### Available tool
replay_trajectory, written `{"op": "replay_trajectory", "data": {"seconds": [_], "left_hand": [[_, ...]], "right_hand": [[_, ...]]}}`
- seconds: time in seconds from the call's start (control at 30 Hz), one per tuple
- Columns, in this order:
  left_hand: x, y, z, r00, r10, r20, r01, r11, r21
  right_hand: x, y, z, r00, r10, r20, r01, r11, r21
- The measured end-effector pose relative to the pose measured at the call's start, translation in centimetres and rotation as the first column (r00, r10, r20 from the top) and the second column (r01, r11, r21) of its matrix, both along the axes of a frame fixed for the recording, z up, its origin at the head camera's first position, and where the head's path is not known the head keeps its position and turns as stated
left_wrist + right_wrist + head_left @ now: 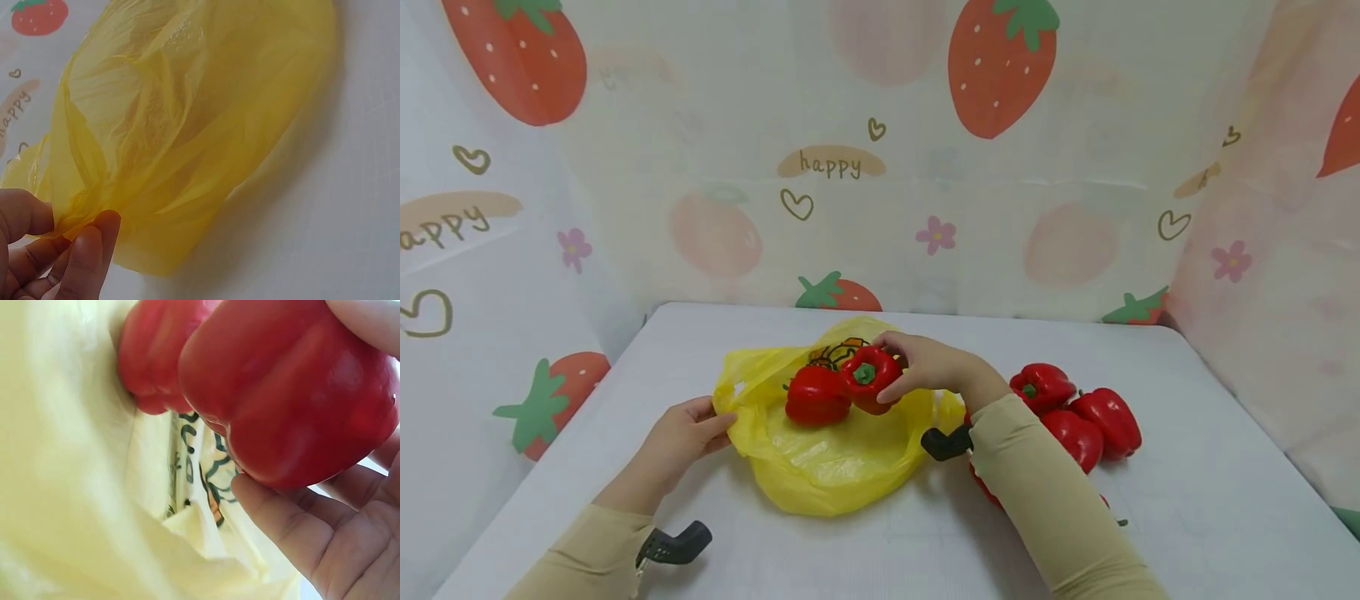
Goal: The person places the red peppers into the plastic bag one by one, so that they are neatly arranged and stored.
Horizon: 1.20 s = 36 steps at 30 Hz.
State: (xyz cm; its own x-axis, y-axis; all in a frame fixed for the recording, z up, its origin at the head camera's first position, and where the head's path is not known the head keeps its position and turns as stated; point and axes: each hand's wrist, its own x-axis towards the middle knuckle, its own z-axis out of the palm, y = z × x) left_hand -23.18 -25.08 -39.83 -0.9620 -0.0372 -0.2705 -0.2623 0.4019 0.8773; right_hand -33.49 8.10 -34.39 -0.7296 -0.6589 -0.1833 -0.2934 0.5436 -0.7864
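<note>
A yellow plastic bag (pixel 842 475) lies spread with its mouth open on the table. My left hand (pixel 683 437) pinches the bag's left edge between thumb and fingers, and the left wrist view shows the bag film (pixel 187 137) gathered at the fingertips. In my right hand (pixel 936 367) is a red bell pepper (pixel 868 379), gripped from its right side over the bag's opening. Another red bell pepper (pixel 817 397) rests inside the bag, just left of the held one. In the right wrist view, the held pepper (pixel 294 394) partly covers that other pepper (pixel 156 356).
To the right, several red bell peppers (pixel 1105 421) sit in a cluster, partly hidden behind my right forearm. A white cloth-like surface covers the table (pixel 715 325). Behind it hangs a strawberry-patterned backdrop (pixel 850 233), which also rises on both sides.
</note>
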Motion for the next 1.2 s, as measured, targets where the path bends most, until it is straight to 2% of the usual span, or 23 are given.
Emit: {"op": "replay_trajectory", "data": {"seconds": [0.1,0.27,0.7,1.2], "left_hand": [[-0.1,0.0,0.1,1.0,-0.002,0.004,0.002,1.0,-0.004],[-0.2,0.1,0.1,1.0,0.004,0.013,-0.004,1.0,0.003],[-0.1,0.0,-0.1,1.0,-0.004,0.012,0.004,1.0,0.006],[0.1,-0.2,-0.4,1.0,-0.011,-0.003,0.011,1.0,0.012]], "right_hand": [[-0.1,-0.5,-0.2,1.0,-0.01,-0.007,0.011,1.0,0.012],[-0.4,-1.0,-0.9,0.999,-0.02,0.027,0.02,1.0,0.001],[-0.6,-1.9,-1.2,0.999,-0.031,0.039,0.032,0.999,-0.013],[-0.6,-3.8,-2.1,0.993,-0.103,-0.065,0.103,0.995,-0.002]]}}
